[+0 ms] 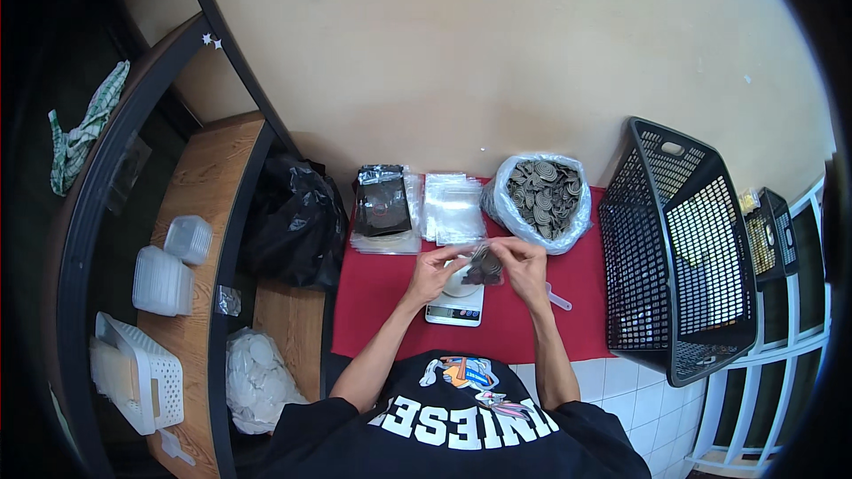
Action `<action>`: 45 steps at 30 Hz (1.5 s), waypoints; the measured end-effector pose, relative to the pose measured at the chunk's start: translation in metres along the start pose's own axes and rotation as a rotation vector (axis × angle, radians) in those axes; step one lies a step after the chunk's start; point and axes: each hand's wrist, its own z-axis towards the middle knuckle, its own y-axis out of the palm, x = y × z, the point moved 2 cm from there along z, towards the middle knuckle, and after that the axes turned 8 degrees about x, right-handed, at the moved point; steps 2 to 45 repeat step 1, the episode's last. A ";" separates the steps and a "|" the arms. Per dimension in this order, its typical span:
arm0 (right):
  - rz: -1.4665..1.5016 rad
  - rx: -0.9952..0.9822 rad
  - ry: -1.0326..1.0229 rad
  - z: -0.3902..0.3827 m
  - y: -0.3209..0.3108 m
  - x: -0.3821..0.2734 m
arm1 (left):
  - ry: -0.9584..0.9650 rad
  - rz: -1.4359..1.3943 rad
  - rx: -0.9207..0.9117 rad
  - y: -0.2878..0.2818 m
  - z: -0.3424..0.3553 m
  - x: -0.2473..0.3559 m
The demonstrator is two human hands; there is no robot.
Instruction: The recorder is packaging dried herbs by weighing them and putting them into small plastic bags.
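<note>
Between my two hands is a small clear plastic bag [485, 270] with dark pieces in it. My left hand [431, 277] pinches its upper left edge, while the fingers of my right hand [522, 264] grip the upper right. Directly below hangs over a white digital kitchen scale [455, 312], whose round plate [459, 282] is partly covered by the bag and my left fingers. Beyond my right hand stands a large open clear bag [500, 206] full of dark grey spiral pieces [547, 195]. Flat clear plastic bags [451, 206] lie stacked behind the scale.
A red cloth [382, 297] covers the table. At its back left is a dark packet [382, 204] on more clear bags. A tall black basket [635, 284] stands right, and a pale plastic scoop handle [558, 299] lies near my right wrist. Wooden shelves [191, 337] with plastic tubs [162, 282] flank the left.
</note>
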 end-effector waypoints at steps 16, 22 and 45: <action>-0.003 0.007 0.003 -0.004 -0.004 -0.001 | 0.000 0.160 -0.040 -0.005 -0.002 0.000; -0.003 0.007 0.003 -0.004 -0.004 -0.001 | 0.000 0.160 -0.040 -0.005 -0.002 0.000; -0.003 0.007 0.003 -0.004 -0.004 -0.001 | 0.000 0.160 -0.040 -0.005 -0.002 0.000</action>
